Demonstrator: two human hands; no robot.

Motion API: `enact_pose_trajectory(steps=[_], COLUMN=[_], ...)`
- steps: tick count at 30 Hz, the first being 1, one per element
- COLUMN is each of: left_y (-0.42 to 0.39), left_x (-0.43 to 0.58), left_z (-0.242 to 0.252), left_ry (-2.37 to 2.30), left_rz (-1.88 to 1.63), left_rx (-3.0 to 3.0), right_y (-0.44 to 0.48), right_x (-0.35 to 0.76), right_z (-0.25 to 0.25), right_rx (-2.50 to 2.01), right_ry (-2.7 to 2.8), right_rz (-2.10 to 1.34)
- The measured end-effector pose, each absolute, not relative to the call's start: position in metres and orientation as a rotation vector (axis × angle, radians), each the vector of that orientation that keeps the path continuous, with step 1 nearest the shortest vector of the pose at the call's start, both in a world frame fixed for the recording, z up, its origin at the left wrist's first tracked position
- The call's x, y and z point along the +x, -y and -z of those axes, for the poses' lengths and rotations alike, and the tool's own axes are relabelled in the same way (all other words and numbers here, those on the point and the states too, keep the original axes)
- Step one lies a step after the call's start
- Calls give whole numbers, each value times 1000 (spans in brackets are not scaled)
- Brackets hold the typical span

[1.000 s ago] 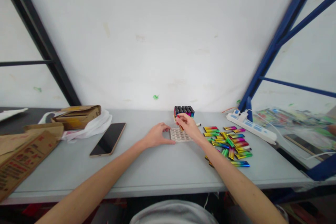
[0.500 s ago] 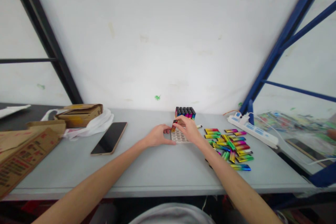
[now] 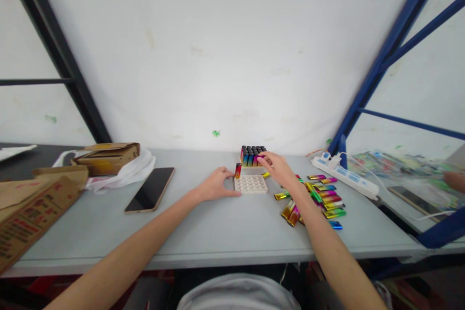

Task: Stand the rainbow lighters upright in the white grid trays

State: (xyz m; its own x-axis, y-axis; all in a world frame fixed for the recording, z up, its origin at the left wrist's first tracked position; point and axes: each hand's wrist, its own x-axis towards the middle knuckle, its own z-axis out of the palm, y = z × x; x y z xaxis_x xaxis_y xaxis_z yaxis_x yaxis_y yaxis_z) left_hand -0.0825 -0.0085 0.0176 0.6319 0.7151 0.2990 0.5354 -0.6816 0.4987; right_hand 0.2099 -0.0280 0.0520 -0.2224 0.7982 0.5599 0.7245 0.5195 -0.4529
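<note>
A pale tray (image 3: 250,184) with rows of round holes lies on the table. One red and yellow lighter (image 3: 238,171) stands upright at its far left corner. My left hand (image 3: 217,185) holds the tray's left end, thumb at the near corner and fingers by the far one. Over the tray's far right side, my right hand (image 3: 276,167) is raised with bent fingers slightly apart and nothing visible in them. Behind it stands a block of upright lighters (image 3: 250,156) with black tops. Part of a yellow lighter (image 3: 266,175) shows below the right hand.
Loose metallic-coloured lighters (image 3: 329,199) lie under and beyond my right forearm. A phone (image 3: 150,190), a white plastic bag (image 3: 136,169) and cardboard boxes (image 3: 54,203) are to the left. A power strip (image 3: 345,177) lies at the right, where another person's hand (image 3: 455,180) shows.
My right hand has let go of the red and yellow lighter, which now stands upright alone, and has moved right. My left hand stays at the tray. The view has shifted slightly.
</note>
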Motion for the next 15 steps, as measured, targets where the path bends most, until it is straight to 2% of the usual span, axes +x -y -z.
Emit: enact_pose_trajectory(steps=[3, 10, 15], left_y=[10, 10, 10], left_x=[-83, -88, -88], left_z=[-20, -25, -24], left_ry=[-1000, -990, -978], left_rz=[-665, -620, -637], left_rx=[2503, 2525, 2522], right_y=[26, 14, 20], right_x=[243, 262, 258], right_z=[-50, -24, -29], right_rx=[-1367, -1503, -1615], right_ry=[1965, 2125, 2096], right_rz=[4, -286, -233])
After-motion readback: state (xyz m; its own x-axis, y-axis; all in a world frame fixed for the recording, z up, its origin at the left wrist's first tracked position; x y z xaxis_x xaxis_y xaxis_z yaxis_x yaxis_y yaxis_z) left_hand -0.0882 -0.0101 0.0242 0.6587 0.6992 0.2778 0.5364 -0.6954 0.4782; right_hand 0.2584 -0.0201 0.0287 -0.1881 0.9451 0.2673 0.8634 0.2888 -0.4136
